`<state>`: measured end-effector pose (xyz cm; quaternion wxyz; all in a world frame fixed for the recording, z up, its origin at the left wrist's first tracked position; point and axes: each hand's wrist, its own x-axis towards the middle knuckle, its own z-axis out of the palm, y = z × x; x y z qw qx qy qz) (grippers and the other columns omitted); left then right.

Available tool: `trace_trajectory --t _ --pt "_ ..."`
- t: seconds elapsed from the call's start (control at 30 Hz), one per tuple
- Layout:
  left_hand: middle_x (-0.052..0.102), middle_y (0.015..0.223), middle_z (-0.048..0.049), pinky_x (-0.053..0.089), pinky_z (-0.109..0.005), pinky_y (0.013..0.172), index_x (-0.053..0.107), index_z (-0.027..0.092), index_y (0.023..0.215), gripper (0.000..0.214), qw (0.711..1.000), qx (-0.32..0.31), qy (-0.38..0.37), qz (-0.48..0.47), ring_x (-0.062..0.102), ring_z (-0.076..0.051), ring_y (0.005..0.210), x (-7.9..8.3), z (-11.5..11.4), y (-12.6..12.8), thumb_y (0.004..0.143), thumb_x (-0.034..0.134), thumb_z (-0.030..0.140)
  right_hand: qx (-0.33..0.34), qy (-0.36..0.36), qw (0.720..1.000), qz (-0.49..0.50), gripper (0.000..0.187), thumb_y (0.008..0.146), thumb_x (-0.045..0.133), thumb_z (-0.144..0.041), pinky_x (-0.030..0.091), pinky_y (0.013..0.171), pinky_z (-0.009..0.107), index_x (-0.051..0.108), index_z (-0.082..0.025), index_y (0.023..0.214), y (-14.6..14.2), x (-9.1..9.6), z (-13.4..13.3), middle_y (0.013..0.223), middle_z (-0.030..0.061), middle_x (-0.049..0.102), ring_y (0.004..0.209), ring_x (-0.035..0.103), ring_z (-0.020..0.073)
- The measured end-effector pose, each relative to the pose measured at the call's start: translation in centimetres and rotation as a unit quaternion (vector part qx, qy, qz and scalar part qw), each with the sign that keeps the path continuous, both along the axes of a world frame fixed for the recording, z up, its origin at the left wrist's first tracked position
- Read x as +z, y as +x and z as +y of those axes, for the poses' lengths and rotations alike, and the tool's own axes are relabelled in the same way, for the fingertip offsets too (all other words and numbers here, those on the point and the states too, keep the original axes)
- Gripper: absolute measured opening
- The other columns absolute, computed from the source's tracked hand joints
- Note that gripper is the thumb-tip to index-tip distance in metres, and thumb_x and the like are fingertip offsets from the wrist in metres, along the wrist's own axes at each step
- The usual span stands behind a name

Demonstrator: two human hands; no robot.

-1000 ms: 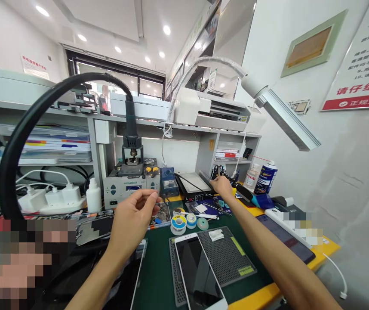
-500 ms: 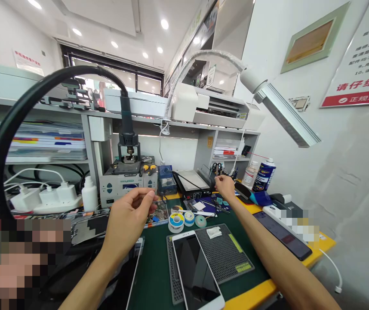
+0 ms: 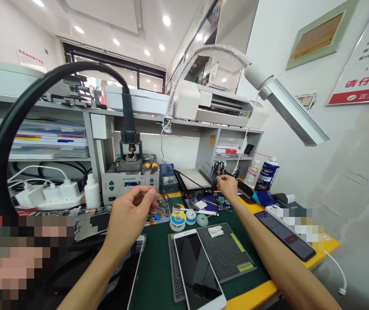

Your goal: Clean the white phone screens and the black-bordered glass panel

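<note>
My left hand [image 3: 131, 215] hovers left of the mat with fingers curled in and thumb near them; whatever they hold, if anything, is hidden. At the back, my right hand [image 3: 228, 187] reaches to the tools by the black-framed heating plate [image 3: 195, 178], thumb and forefinger pinched. A thin upright piece shows at its fingertips, too small to name. Black-handled scissors [image 3: 218, 165] stand just behind it. Between my forearms, a white phone [image 3: 199, 269] lies screen up on a grey perforated mat [image 3: 226, 254]. A crumpled white scrap [image 3: 216, 231] rests on that mat.
Solder spools [image 3: 178, 220] and a white pen-like tool [image 3: 207, 212] lie behind the mat. A dark phone [image 3: 286, 234] and a blue spray can [image 3: 267, 174] are at right. A hot-air station [image 3: 124, 183] stands back left, its black hose [image 3: 5, 137] arching over the left side.
The whole view has shifted slightly to the right and my hands keep nearly the same pose. The phone and mat have not moved on the table.
</note>
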<state>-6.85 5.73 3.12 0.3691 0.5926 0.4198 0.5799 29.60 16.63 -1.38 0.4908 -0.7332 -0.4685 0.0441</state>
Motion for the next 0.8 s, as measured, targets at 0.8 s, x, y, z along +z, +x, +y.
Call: trace_trajectory --t 0.8 --pt "0.078 0.092 -0.0105 0.062 -0.035 0.071 0.075 0.014 0.099 0.042 0.991 -0.033 -0.065 -0.11 0.072 -0.022 0.074 0.6 0.0 -0.1 0.078 0.079 0.051 0.309 0.176 0.869 0.345 0.044 0.061 0.092 -0.05 0.058 0.054 0.028 0.073 -0.017 0.083 -9.0 5.8 -10.1 0.082 0.0063 0.073 0.06 0.067 0.0156"
